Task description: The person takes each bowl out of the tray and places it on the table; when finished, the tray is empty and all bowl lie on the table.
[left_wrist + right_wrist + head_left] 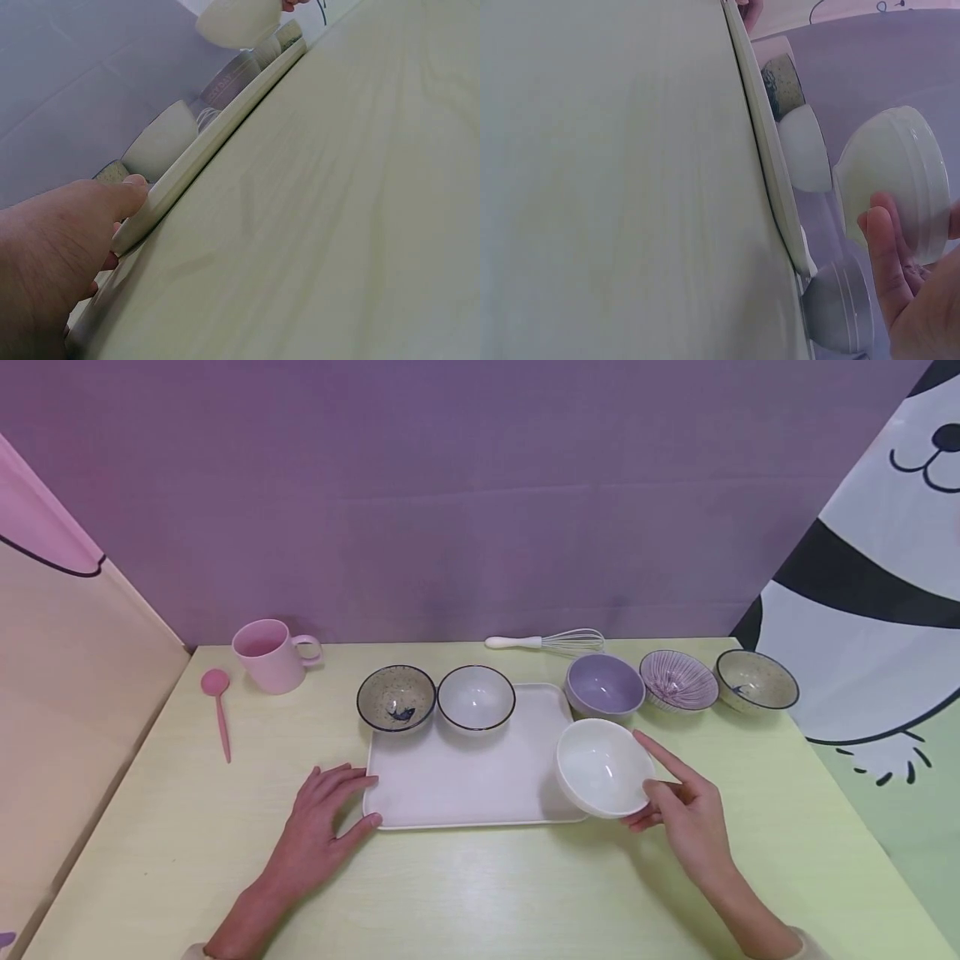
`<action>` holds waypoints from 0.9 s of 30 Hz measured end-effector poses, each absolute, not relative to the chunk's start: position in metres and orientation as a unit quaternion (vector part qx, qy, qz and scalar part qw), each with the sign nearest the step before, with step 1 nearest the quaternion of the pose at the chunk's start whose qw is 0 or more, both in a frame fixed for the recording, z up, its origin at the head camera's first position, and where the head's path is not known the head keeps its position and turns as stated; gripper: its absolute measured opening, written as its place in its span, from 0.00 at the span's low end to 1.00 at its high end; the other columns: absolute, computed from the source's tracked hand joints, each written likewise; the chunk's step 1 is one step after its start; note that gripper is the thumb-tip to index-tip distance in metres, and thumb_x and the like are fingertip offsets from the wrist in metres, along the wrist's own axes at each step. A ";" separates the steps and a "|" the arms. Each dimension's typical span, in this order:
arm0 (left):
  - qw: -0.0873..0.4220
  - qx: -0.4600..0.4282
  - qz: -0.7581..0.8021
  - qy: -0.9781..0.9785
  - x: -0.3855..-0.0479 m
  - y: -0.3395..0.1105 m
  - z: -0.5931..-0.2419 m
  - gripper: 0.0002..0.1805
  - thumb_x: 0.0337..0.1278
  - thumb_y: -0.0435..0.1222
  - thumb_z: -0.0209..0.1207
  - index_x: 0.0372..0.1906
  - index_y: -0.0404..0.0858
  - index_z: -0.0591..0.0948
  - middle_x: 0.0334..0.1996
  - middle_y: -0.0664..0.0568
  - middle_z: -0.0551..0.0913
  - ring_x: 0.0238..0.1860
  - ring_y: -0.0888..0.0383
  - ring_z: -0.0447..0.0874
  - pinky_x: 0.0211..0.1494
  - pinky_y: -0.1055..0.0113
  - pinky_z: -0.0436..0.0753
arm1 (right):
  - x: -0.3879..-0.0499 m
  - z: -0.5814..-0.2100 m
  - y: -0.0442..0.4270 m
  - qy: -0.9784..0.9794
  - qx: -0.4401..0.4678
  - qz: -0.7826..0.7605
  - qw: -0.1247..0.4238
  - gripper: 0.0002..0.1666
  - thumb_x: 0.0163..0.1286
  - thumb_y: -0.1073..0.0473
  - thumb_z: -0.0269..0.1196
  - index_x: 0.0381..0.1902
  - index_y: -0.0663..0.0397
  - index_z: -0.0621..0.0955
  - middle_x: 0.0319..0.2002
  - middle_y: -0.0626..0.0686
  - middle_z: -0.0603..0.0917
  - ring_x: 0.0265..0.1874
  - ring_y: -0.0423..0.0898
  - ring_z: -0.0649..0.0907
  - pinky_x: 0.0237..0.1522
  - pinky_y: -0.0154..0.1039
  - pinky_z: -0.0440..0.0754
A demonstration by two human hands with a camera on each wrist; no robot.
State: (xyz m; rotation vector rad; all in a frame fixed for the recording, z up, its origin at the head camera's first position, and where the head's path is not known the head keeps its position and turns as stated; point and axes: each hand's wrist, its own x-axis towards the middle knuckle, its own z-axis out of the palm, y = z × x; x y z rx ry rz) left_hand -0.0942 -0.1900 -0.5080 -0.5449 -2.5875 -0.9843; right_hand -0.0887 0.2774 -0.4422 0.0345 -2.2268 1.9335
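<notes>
The right hand [686, 818] pinches the right side of a plain white bowl [604, 768], which is held over the right end of a white tray [465, 789]. In the right wrist view the white bowl [892, 180] is raised above the tray, tilted, with fingers under it. At the tray's left edge rests the left hand [318, 827], its thumb and fingers touching the rim; the left wrist view shows its thumb on the tray's rim [187, 161]. Toward the tray's back left stand a speckled bowl [396, 700] and a dark-rimmed white bowl [476, 698], side by side.
Behind and right of the tray are a purple bowl [604, 685], a striped bowl [678, 680] and another speckled bowl [757, 681]. A whisk [543, 642] lies at the table's back edge. At the left are a pink mug [272, 657] and a pink spoon [221, 714].
</notes>
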 end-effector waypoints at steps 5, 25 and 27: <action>0.161 -0.193 -0.345 -0.904 -0.094 -0.190 -0.507 0.26 0.64 0.40 0.78 0.65 0.41 0.87 0.66 0.43 0.86 0.73 0.38 0.78 0.85 0.30 0.58 | -0.087 -0.443 0.290 -0.744 -0.013 0.660 0.102 0.34 0.81 0.76 0.51 0.78 0.52 0.80 0.26 0.54 0.92 0.17 0.49 0.91 0.22 0.42 0.92; 0.161 -0.193 -0.340 -0.906 -0.093 -0.189 -0.507 0.26 0.65 0.41 0.77 0.66 0.40 0.87 0.67 0.42 0.86 0.73 0.38 0.78 0.85 0.29 0.58 | -0.089 -0.452 0.338 -0.690 -0.079 0.702 0.154 0.34 0.81 0.75 0.49 0.77 0.50 0.81 0.19 0.57 0.89 0.14 0.47 0.89 0.22 0.38 0.92; 0.157 -0.191 -0.339 -0.908 -0.093 -0.190 -0.506 0.26 0.66 0.41 0.77 0.66 0.41 0.87 0.67 0.43 0.85 0.73 0.38 0.78 0.86 0.30 0.58 | -0.091 -0.453 0.341 -0.687 -0.083 0.704 0.161 0.34 0.81 0.75 0.49 0.78 0.51 0.81 0.18 0.58 0.89 0.14 0.47 0.89 0.21 0.38 0.91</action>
